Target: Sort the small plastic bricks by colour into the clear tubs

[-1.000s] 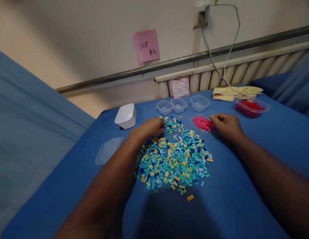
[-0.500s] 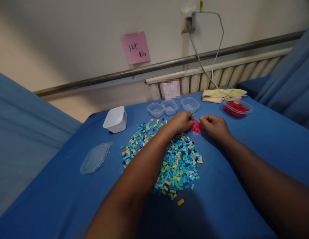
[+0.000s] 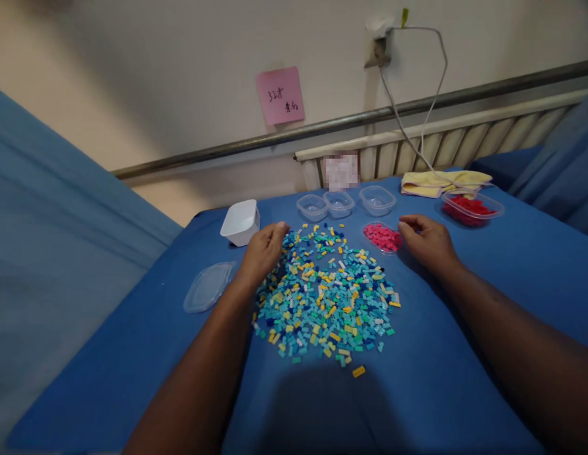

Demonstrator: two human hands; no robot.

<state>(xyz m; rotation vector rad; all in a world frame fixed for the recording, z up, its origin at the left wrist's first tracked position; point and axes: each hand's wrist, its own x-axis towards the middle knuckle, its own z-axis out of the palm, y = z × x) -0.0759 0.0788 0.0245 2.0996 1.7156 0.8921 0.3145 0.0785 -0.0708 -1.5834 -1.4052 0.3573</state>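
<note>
The left hand [image 3: 267, 250], grip unclear, hovers by multicoloured plastic bricks [image 3: 329, 300]; the right [image 3: 427, 241], grip also unclear, nears pink pieces [image 3: 382, 236].

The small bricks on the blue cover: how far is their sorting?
Looks done: pink pieces in a shallow clear dish, red ones in a clear tub. In hand: left hand at the mixed pile, right hand beside the dish; whether either holds anything is unclear. Left: that blue, green and yellow pile.

Single head view, facing forward and down over blue table [image 3: 147, 354] toward wall, perhaps slightly tilted.
</note>
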